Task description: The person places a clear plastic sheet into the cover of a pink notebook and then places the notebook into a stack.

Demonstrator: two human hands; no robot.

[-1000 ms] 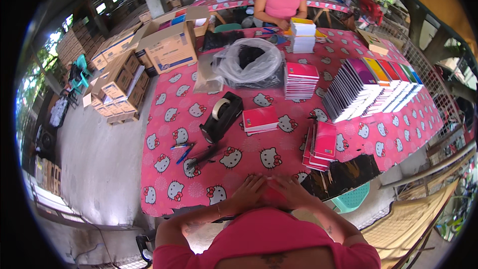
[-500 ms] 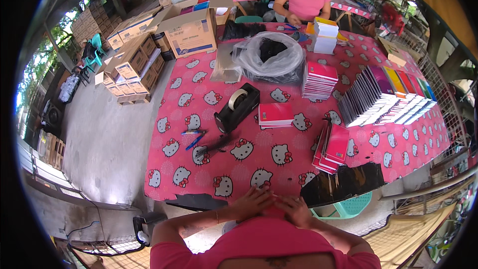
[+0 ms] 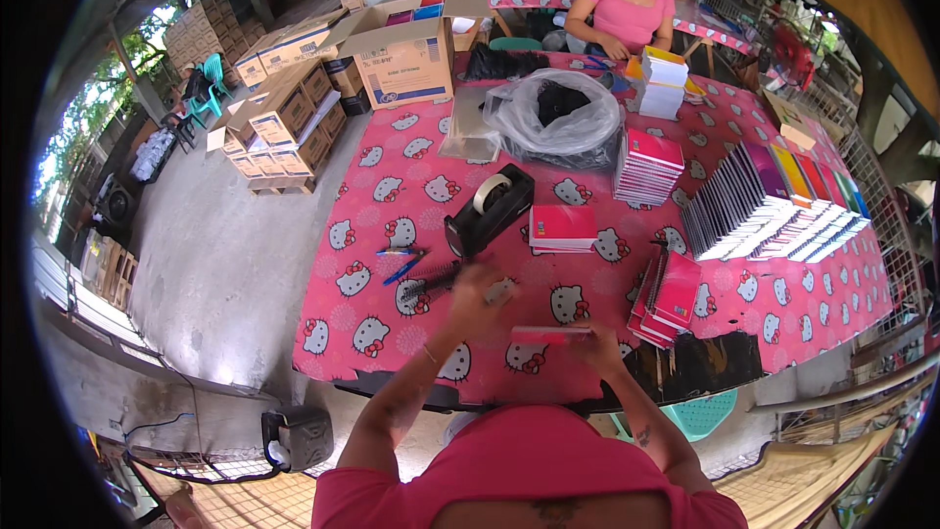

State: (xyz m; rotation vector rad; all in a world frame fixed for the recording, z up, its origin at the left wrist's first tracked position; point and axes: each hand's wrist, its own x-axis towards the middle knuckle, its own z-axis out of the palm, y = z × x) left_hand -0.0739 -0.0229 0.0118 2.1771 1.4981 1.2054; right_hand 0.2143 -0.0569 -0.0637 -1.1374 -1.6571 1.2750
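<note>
My right hand (image 3: 599,348) is closed on the right end of a thin red notebook (image 3: 550,335), tilted nearly edge-on above the near edge of the table. My left hand (image 3: 478,296) reaches forward over the tabletop, its fingers smeared by motion, right beside a bunch of black spiral binding coils (image 3: 429,283). Whether it grips the coils I cannot make out. Blue-handled pliers (image 3: 404,268) lie just left of the coils. Beyond them stands a black tape dispenser (image 3: 494,211) with a roll of tape. A short stack of red notebooks (image 3: 563,227) sits right of the dispenser.
Red notebooks (image 3: 670,299) lie piled near my right hand, with another stack (image 3: 648,167) farther back. Rows of coloured spiral notebooks (image 3: 774,206) fill the right side. A plastic bag of black coils (image 3: 553,118) and an open carton (image 3: 406,59) stand behind. A person (image 3: 627,10) works across the table.
My hands have parted from close to my body. The left has gone forward to the coils; the right has moved out over the table with the red notebook. The whole view has shifted slightly.
</note>
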